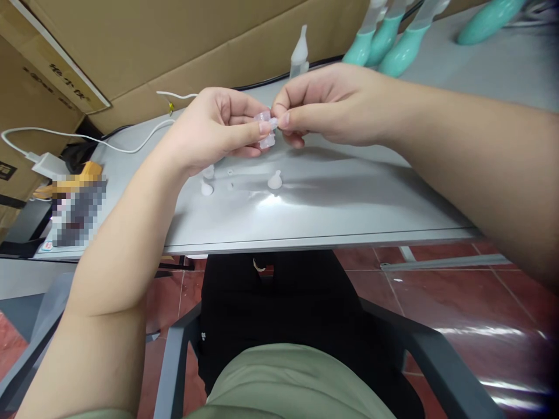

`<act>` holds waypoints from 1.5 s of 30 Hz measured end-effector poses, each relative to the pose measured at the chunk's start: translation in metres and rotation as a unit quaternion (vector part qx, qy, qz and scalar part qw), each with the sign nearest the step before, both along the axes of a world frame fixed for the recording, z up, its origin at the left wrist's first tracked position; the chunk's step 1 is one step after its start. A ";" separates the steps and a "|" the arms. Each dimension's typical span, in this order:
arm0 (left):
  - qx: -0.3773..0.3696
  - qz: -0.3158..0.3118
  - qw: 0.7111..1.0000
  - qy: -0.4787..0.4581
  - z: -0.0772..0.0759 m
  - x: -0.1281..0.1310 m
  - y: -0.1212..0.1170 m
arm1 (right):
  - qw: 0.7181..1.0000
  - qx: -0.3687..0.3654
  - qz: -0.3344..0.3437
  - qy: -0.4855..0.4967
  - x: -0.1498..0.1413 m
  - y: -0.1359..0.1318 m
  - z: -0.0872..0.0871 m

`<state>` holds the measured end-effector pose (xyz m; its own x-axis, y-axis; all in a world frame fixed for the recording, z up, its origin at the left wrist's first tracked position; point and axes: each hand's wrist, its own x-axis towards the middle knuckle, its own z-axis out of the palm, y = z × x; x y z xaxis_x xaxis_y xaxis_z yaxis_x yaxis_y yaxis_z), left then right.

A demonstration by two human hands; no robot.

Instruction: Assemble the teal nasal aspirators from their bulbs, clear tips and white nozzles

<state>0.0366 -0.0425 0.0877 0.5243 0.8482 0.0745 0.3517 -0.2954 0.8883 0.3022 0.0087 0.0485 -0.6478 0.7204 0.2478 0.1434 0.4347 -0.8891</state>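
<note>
Thumb and fingers of your left hand (213,128) grip a clear plastic part (266,140), the thumb lying across its front and the fingers bent behind it. Your right hand (336,106) is closed in a fingertip pinch at the small spout (273,123) on that part's right side, with the other fingers curled inward; your fingertips cover the spot, so whether they hold a separate piece cannot be told. The clear part, glassy, short and ridged, is held above the surface (332,215), which is smooth, pale grey and softly shiny. Below the part sits a white cone (275,181) with a broad round base and a narrow tip. To the lower left of the part lie two small, rounded white pieces (207,188), and between them and the cone are two tiny translucent bits (230,172). Beyond the part, to the upper right, a tapered, milky white nozzle (299,49) tops a clear container (298,70). Farther right of the part are glossy, rounded teal bulbs (404,52). Behind the part rises plain brown cardboard (174,41).
</note>
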 end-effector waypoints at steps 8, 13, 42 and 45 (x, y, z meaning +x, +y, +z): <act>0.011 -0.004 1.000 0.006 -0.001 -0.001 0.002 | 0.992 -0.120 0.009 0.038 -0.003 0.006 -0.004; 0.012 0.021 1.000 0.008 0.000 0.000 -0.002 | 0.993 -0.108 0.009 0.036 -0.004 0.004 -0.004; 0.103 0.030 0.991 0.077 -0.010 -0.007 0.009 | 0.997 -0.061 0.014 0.043 0.008 0.015 -0.004; 0.154 0.036 0.981 0.115 -0.007 -0.004 0.005 | 0.999 -0.016 -0.010 -0.031 0.010 0.013 0.000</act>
<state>0.0326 -0.0370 0.0804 0.4961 0.8398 0.2205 0.5620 -0.5041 0.6558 0.3119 0.0218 0.0484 -0.6467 0.7400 0.1850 0.2065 0.4033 -0.8915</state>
